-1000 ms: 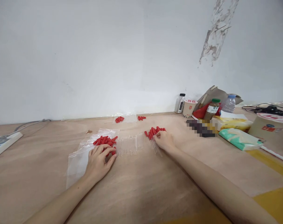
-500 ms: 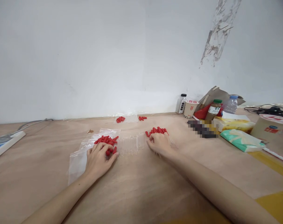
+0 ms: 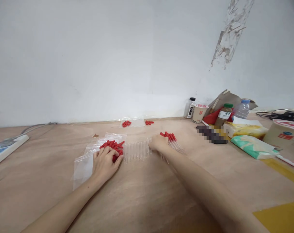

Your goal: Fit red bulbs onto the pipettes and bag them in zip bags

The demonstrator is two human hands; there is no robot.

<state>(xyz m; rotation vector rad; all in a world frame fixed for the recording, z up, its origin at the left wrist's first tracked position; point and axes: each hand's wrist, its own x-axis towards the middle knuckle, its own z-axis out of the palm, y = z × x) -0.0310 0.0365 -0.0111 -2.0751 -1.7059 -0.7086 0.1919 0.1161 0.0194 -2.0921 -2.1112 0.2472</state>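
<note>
My left hand (image 3: 105,162) rests with curled fingers at the near edge of a pile of red rubber dropper bulbs (image 3: 112,144); one red bulb (image 3: 115,158) shows between thumb and forefinger. Beneath the pile and hand lie clear zip bags (image 3: 82,168). To the right, thin clear dropper tubes (image 3: 136,151) lie side by side in a row. My right hand (image 3: 159,143) is closed at the right end of that row, its fingertips mostly hidden. Just beyond it, several droppers with red bulbs (image 3: 171,136) fan out, their clear stems towards me.
Against the wall lie a small bag of red bulbs (image 3: 126,123) and a loose group of bulbs (image 3: 149,122). Bottles, a paper cup (image 3: 199,113), tissue packs (image 3: 253,146) and a tub (image 3: 284,134) stand at right. A power strip (image 3: 10,149) lies at left.
My right hand has shifted left from the bulbed droppers to the end of the tube row. My left hand stays at the pile, its fingers drawn closer around a bulb.
</note>
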